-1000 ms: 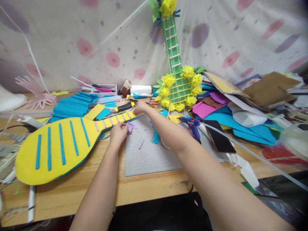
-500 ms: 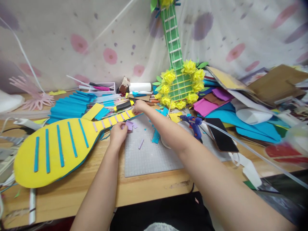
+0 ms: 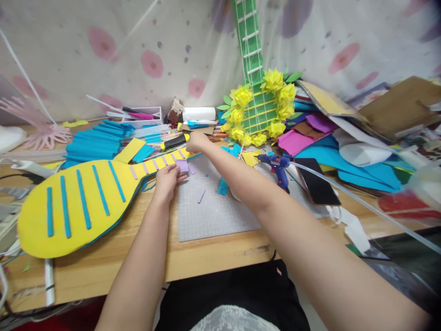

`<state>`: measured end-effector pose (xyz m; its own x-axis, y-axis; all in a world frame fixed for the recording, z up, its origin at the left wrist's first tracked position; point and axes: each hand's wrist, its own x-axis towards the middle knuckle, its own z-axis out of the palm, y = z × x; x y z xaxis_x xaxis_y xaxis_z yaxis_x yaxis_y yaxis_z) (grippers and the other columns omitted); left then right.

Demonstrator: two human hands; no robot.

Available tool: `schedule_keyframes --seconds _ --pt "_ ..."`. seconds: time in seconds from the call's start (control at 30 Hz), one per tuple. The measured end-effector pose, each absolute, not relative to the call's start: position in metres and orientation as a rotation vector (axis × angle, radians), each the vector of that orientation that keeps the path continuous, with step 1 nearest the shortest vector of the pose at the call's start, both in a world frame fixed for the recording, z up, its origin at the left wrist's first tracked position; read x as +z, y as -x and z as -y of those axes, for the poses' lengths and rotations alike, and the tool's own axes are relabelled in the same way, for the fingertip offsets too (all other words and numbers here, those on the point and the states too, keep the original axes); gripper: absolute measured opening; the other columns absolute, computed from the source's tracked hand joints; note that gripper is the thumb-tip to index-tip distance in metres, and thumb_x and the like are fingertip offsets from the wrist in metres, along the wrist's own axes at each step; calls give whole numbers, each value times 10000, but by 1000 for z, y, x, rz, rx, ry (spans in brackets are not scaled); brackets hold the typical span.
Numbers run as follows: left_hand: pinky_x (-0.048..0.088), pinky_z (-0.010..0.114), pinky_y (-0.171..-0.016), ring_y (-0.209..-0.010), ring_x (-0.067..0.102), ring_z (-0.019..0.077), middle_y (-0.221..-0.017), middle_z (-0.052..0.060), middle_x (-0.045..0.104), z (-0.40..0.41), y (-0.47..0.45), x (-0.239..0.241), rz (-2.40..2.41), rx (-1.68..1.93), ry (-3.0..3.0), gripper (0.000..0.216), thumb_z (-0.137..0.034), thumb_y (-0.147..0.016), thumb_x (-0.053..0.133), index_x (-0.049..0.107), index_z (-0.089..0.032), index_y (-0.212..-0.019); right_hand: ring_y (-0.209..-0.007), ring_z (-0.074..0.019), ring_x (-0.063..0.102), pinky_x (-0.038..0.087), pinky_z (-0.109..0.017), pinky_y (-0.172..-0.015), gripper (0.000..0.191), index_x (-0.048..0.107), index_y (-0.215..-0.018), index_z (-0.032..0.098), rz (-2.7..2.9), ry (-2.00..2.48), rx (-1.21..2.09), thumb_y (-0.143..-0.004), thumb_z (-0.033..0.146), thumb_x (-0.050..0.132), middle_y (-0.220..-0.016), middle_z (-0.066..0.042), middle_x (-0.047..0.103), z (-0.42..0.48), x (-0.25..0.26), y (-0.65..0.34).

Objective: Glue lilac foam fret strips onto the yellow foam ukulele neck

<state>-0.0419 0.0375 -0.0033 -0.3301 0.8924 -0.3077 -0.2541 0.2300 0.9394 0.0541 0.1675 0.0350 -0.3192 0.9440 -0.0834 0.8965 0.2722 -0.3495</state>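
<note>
A yellow paper-covered toy guitar (image 3: 32, 216) with blue edges lies slanting across the table's left side. Blue strips cross its body and short purple strips cross its narrow neck. Beside the neck, my left hand (image 3: 166, 183) pinches a small purple piece of paper (image 3: 182, 166) between thumb and fingers. My right hand (image 3: 197, 141) reaches over to the far end of the neck, fingers curled down onto it; its fingertips and whatever they hold are hidden. Below, a loose purple strip (image 3: 201, 196) rests on the grey cutting mat (image 3: 220, 220).
A blue glue gun (image 3: 278, 166) and a black phone (image 3: 317, 181) are right of my right forearm. Behind stands a green guitar (image 3: 255, 115) ringed with yellow paper flowers. A yellow-and-black cutter (image 3: 174, 141) lies beyond the neck. Coloured sheets (image 3: 344, 170) are piled at right.
The view has tilted slightly, so everything sits higher. My left hand's fingers have spread a little and the purple piece now lies flatter against the neck. My right hand stays at the neck's end.
</note>
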Motion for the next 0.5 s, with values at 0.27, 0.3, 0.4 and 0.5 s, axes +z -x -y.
schedule_keyframes --seconds 0.27,0.3,0.4,0.5 --pt "537 221 -515 -544 621 114 -675 52 658 -30 29 1 -1329 1225 -743 111 -70 -666 561 622 -90 -757 -550 -83 528 472 -216 -555 139 529 -708 150 1708 1129 1468 -588 100 579 -570 25 547 -105 39 -117" --pt "537 223 -518 -554 623 116 -689 54 662 -29 27 1 -1317 1221 -765 120 -74 -665 562 627 -91 -764 -546 -77 521 465 -213 -551 159 539 -726 152 1650 1088 1506 -581 110 589 -575 32 545 -98 36 -125" --pt "550 254 -572 -575 624 117 -714 52 668 -28 22 3 -1281 1256 -805 138 -89 -681 552 638 -96 -790 -548 -60 508 447 -203 -561 167 542 -708 159 1446 1029 1493 -556 145 611 -599 48 537 -86 28 -149" --pt "556 303 -674 -638 642 125 -751 54 669 -28 17 3 -1235 1341 -765 138 -95 -721 523 626 -100 -813 -543 -46 493 434 -198 -578 170 518 -683 173 1236 1003 1412 -546 174 619 -593 68 515 -84 24 -172"
